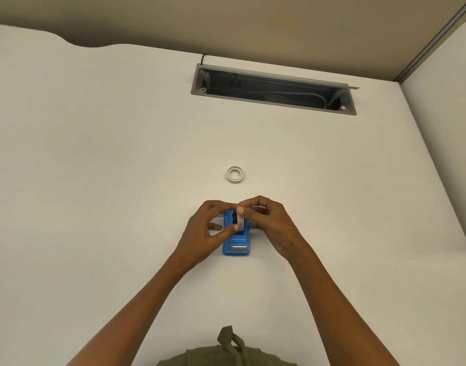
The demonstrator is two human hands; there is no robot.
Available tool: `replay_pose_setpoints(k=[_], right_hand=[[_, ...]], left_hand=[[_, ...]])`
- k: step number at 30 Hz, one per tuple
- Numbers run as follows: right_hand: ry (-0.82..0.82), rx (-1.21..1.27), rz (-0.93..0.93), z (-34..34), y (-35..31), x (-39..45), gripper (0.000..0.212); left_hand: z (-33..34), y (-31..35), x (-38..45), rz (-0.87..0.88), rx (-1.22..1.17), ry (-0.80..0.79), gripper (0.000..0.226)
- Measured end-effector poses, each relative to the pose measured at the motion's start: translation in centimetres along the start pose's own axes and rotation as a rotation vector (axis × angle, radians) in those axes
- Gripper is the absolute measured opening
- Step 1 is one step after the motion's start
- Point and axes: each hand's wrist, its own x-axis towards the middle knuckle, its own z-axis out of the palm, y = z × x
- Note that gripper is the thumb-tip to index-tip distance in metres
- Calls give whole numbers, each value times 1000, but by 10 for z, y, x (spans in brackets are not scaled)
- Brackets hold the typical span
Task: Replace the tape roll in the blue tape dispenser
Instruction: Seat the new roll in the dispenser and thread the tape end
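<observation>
The blue tape dispenser stands on the white desk, its metal cutter end toward me. A tape roll on a black hub sits upright in the dispenser's cradle. My left hand pinches the roll from the left with thumb and fingers. From the right, my right hand grips the same roll, its thumb on top. Farther back on the desk, a second whitish tape roll lies flat, apart from both hands.
The white desk spreads wide on every side. An open grey cable tray with wires is recessed at the back. A beige partition wall rises behind, and another desk panel adjoins on the right. Olive clothing shows at the bottom edge.
</observation>
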Motion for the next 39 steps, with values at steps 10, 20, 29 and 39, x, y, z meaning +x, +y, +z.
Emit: replay_pose_setpoints(k=[10, 20, 29, 39], right_hand=[[35, -154, -56, -1, 2, -2, 29], [62, -62, -49, 2, 2, -1, 17], [35, -248, -102, -3, 3, -1, 33], [46, -206, -99, -3, 0, 1, 20]], left_hand=[[0, -1, 0, 5, 9, -3, 39], [0, -2, 1, 10, 20, -1, 36], [0, -3, 1, 15, 19, -4, 38], [0, -2, 2, 9, 11, -6, 36]])
